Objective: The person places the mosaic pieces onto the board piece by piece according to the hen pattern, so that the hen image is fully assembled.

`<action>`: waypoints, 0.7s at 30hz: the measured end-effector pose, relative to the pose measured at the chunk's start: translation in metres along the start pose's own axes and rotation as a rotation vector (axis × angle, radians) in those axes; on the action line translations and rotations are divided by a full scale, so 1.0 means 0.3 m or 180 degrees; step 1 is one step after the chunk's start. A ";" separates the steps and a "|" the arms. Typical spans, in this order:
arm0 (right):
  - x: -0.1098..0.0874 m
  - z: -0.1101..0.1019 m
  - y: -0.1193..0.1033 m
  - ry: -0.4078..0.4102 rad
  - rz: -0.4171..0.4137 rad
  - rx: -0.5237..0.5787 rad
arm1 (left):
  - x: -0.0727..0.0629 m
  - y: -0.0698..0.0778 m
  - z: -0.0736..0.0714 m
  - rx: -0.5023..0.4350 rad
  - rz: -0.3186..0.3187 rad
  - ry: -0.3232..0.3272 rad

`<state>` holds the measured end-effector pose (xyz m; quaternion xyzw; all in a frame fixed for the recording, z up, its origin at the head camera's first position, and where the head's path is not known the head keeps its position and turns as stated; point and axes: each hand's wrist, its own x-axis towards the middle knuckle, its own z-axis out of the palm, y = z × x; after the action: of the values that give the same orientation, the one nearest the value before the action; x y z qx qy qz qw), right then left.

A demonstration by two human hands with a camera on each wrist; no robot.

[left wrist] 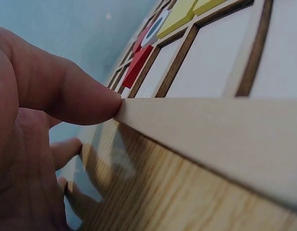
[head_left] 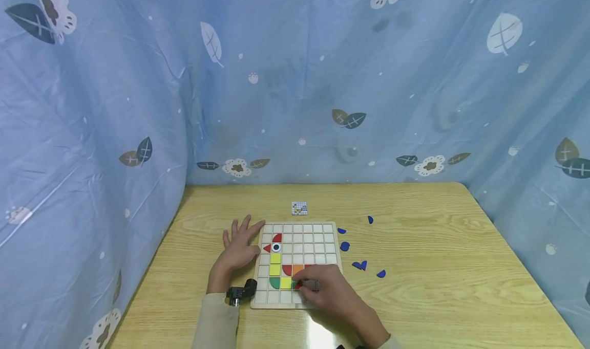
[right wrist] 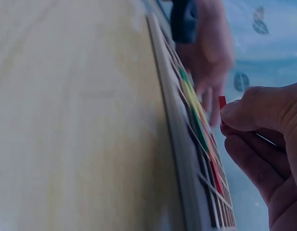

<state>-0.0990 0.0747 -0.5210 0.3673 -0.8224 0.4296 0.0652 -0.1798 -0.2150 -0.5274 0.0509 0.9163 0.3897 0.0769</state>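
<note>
A wooden grid board (head_left: 308,238) lies on the table with coloured pieces in its cells. My left hand (head_left: 238,250) is at its left edge with fingers spread, and the thumb (left wrist: 85,101) touches the board's edge. Over the lower middle cells, my right hand (head_left: 324,285) pinches a small red piece (right wrist: 222,103) between thumb and fingers; its full shape is hidden. Set in the board are an eye disc (head_left: 276,247), a red triangle (head_left: 267,248), yellow squares (head_left: 275,258), a green quarter-round (head_left: 274,282) and an orange piece (head_left: 298,269). My right hand hides some cells.
Several blue pieces (head_left: 344,246) are scattered on the table right of the board, some half-round (head_left: 381,274). A small printed pattern card (head_left: 299,208) lies behind the board. A blue patterned curtain (head_left: 295,83) hangs around the table.
</note>
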 end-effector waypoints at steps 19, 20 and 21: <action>0.020 0.096 -0.073 -0.0432 0.0148 -0.0246 | -0.004 0.006 -0.004 0.0017 0.0014 0.0007; 0.019 0.095 -0.072 -0.0428 0.0133 -0.0258 | -0.003 0.005 -0.005 0.0018 0.0018 0.0009; 0.018 0.095 -0.071 -0.0406 0.0103 -0.0276 | -0.002 0.005 -0.005 0.0019 0.0023 0.0011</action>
<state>-0.0829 0.0425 -0.5226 0.3775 -0.8485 0.3703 0.0215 -0.1794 -0.2151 -0.5251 0.0538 0.9174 0.3873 0.0738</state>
